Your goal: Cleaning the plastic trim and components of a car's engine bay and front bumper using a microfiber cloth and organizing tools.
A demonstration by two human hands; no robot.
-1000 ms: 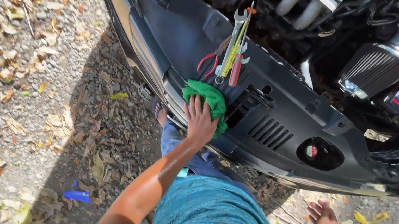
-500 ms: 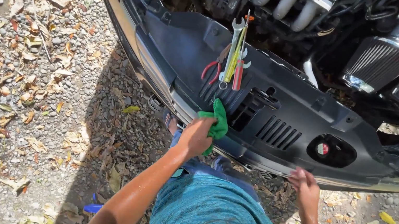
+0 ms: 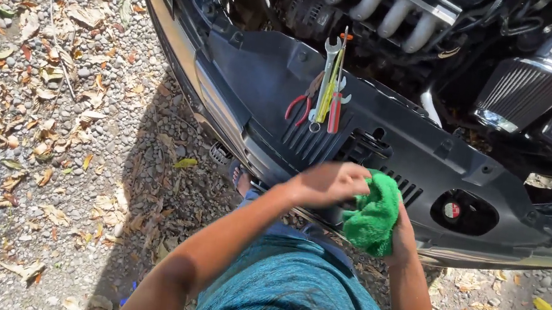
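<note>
Both my hands meet on the green cloth, left hand gripping its top, right hand cupped beneath, just short of the car's black front panel, tools lying at eleven o'clock.

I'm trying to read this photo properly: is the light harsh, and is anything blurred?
Head view: hard sunlight on the gravel, with the person's deep shadow falling beside the car; the engine bay sinks into dark shade; the left hand is motion-blurred against the green cloth, while the tools stay sharp.
</note>
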